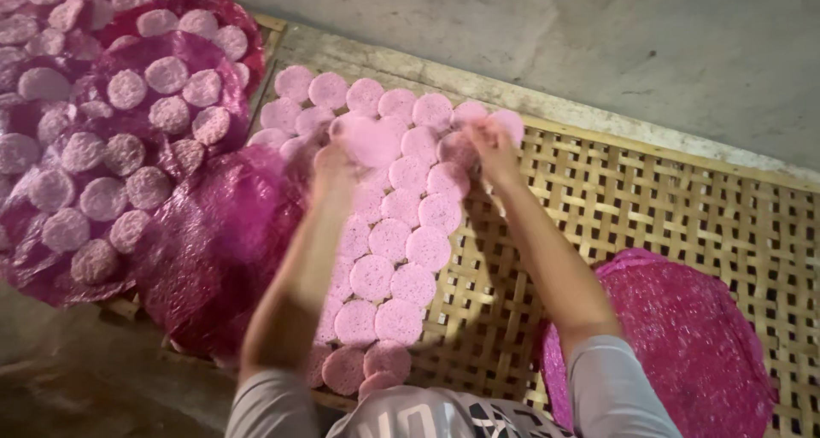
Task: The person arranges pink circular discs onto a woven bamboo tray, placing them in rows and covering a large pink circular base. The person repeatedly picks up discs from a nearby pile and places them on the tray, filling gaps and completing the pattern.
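Hands up at the far end of a woven bamboo tray (649, 224), motion-blurred. Left hand (335, 160) and right hand (489, 143) both sit among rows of pink discs (401, 250) laid edge to edge and slightly overlapping on the tray's left part. One blurred pink disc (371, 139) lies between the hands; fingers look curled near its edges, but blur hides whether either hand actually pinches it, can't tell. Discs look thin, light and probably soft or brittle, likely to tear or crack if bent; best taken by opposite rims with light fingertip pressure and kept flat. Big magenta round sheets (213, 241) overlap at left, some carrying more discs; another magenta sheet (683, 335) sits at right.
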